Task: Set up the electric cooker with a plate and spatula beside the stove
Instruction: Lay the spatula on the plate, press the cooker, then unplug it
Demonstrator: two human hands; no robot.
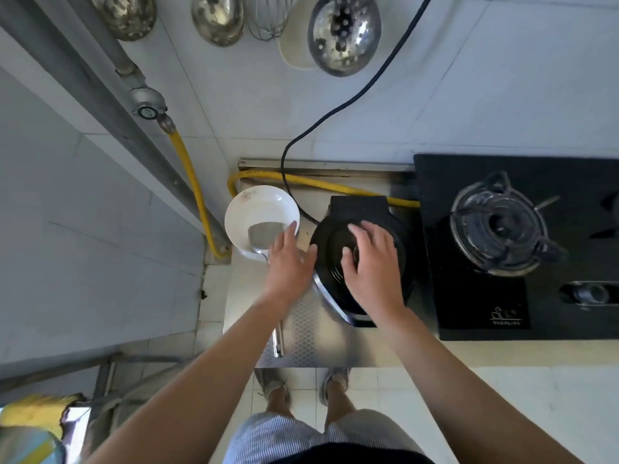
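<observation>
The left hand (288, 259) hovers open, fingers spread and gripping nothing, its fingertips over the near rim of the white plate (248, 209); the right hand (370, 262) lies flat and open on the lid of the electric cooker (338, 209), palm down, pressing or steadying it, not clasping.

Left of the left hand, a yellow gas hose (197, 192) runs down the tiled wall and bends behind the counter. Just beyond that hand's fingers sits the plate, with the metal spatula (264, 234) resting in it, blade in the bowl and handle passing toward and under the palm. That likely keeps the blade off the steel counter (311, 333) and the handle within easy reach.

Between the 2 hands is only a narrow strip of counter. Under the right hand, the black cooker stands close beside the plate, its power cord (335, 108) climbing the wall behind. I judge the flat palm is there to seat or nudge the cooker into place.

Right of the right hand lies the gas stove (475, 303), almost touching the cooker, so the set-up looks nearly complete.
</observation>
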